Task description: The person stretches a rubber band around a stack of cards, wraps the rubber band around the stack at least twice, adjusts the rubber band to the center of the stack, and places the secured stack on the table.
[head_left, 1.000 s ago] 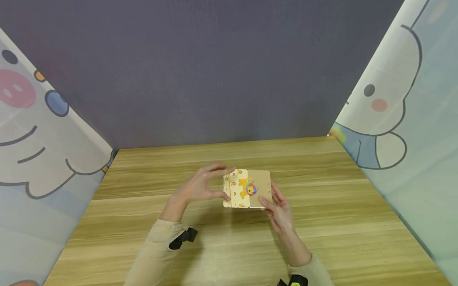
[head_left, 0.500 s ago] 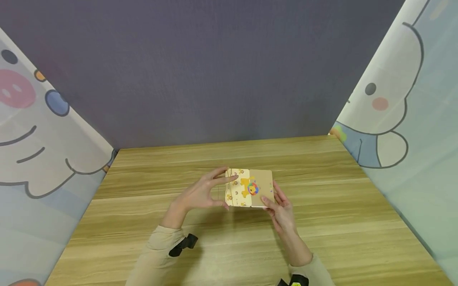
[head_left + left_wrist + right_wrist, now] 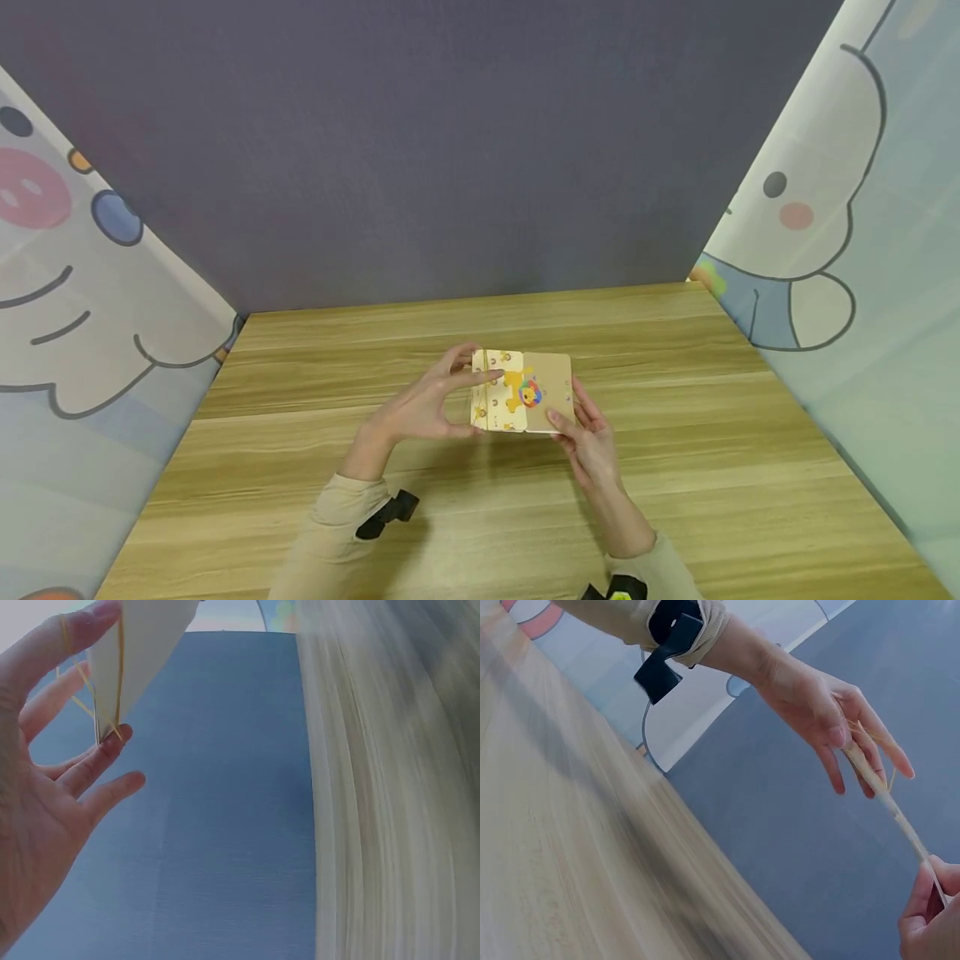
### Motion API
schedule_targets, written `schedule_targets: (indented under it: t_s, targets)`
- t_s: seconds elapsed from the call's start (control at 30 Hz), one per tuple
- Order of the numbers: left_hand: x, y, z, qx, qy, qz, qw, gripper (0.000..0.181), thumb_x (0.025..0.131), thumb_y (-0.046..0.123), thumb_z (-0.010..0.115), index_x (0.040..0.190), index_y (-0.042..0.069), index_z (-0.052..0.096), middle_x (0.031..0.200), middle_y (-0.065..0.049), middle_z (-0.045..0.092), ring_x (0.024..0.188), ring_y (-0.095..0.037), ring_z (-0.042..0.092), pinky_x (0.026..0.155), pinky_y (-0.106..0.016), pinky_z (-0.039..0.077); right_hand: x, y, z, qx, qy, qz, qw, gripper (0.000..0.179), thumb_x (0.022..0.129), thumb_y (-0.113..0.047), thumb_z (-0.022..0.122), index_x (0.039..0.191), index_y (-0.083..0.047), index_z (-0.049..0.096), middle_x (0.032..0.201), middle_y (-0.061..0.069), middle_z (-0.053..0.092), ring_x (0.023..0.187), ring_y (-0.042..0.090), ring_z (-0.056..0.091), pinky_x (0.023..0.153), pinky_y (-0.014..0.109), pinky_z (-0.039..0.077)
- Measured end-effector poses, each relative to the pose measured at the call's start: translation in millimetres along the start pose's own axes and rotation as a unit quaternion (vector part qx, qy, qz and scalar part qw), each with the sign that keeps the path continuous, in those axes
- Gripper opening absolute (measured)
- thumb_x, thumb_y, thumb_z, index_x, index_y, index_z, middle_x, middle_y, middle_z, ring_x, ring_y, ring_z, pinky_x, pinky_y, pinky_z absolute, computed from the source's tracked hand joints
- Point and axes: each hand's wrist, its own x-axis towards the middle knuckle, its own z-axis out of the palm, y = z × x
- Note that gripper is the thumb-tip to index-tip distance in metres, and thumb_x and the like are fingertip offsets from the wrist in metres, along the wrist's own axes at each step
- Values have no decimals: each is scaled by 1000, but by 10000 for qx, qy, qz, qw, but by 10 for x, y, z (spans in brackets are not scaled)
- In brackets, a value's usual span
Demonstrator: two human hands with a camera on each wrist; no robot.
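A small notebook (image 3: 553, 379) with a tan cover, a cream patterned strip and a cartoon lion is held above the table. My right hand (image 3: 591, 450) grips its right side, thumb on the cover and fingers behind. A thin yellowish rubber band (image 3: 121, 671) runs around the notebook's left part and loops over fingers of my left hand (image 3: 420, 407). That hand spans the left end, its thumb at the near edge and fingertips at the far edge; one finger lies over the cover. In the right wrist view, the notebook (image 3: 905, 827) shows edge-on between both hands.
Below the hands lies a wood-grain table (image 3: 300, 358). A dark grey panel (image 3: 465, 167) stands behind it. Cartoon-printed curtains (image 3: 795, 250) flank both sides. Black straps (image 3: 386, 514) are worn on both wrists over beige sleeves.
My left fingers have shifted around the notebook's left end, and an index finger now reaches over the cover. The band strands have come closer to the cover. The right hand's grip is unchanged.
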Motion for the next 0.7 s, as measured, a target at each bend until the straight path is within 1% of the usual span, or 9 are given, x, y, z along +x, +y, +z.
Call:
schedule_targets:
  t_s: [0.07,0.2,0.27,0.33,0.43,0.47,0.6,0.67,0.7]
  targets:
    - [-2,-11,22,-112,117,59,9999,75,64,31,74,132,25,43,142,-8,14,124,-26,28,90,-48,38,2,-4,13,39,-2,53,10000,69,82,15,49,140,-12,24,110,7,49,64,7,54,54,12,45]
    - [4,-45,74,-228,494,439,9976,72,63,25,74,129,17,47,142,-12,15,121,-29,32,92,-46,37,5,-15,37,89,10,129,9999,69,83,14,49,141,-13,23,111,6,48,63,6,52,53,12,43]
    - [0,-58,93,-271,632,504,9964,70,63,24,74,128,15,48,142,-13,16,119,-29,35,92,-45,38,9,-20,46,77,39,132,9999,69,83,15,49,140,-13,23,110,6,48,63,6,52,53,12,43]
    - [-11,-65,104,-335,702,445,9960,71,63,24,75,129,14,48,142,-12,16,118,-29,36,91,-45,38,16,-23,53,53,65,125,9999,69,82,14,50,140,-13,24,108,5,50,66,7,53,54,13,43]
    - [-32,-65,112,-462,737,197,9960,74,63,25,75,130,14,46,142,-11,18,118,-28,36,89,-44,40,25,-24,61,2,78,101,9999,68,82,15,50,140,-12,25,107,4,52,69,9,56,54,14,44]
    - [-34,-67,115,-553,758,135,9955,78,62,24,76,131,12,43,141,-11,19,118,-27,36,90,-44,40,27,-24,65,-11,73,82,9999,68,82,15,50,140,-12,26,107,4,52,70,9,56,54,14,45]
    - [-30,-66,127,-1096,944,-4,9895,89,56,12,80,130,3,33,135,-12,27,120,-27,33,96,-44,33,38,-30,80,-35,16,37,10000,67,82,16,49,139,-10,27,110,6,50,73,10,57,55,14,46]
    - [-21,-44,129,-1282,1125,0,9854,93,53,7,81,129,-1,28,132,-16,29,120,-31,31,98,-47,29,46,-37,92,-47,1,1,10000,66,82,16,48,139,-10,27,109,6,49,72,10,57,55,14,46]
    - [-23,-7,118,-1342,1222,-56,9834,92,53,4,80,128,-2,27,131,-18,28,120,-33,31,99,-48,28,52,-41,97,-39,17,-24,10000,66,82,16,48,139,-10,28,108,6,49,72,10,57,54,13,46]
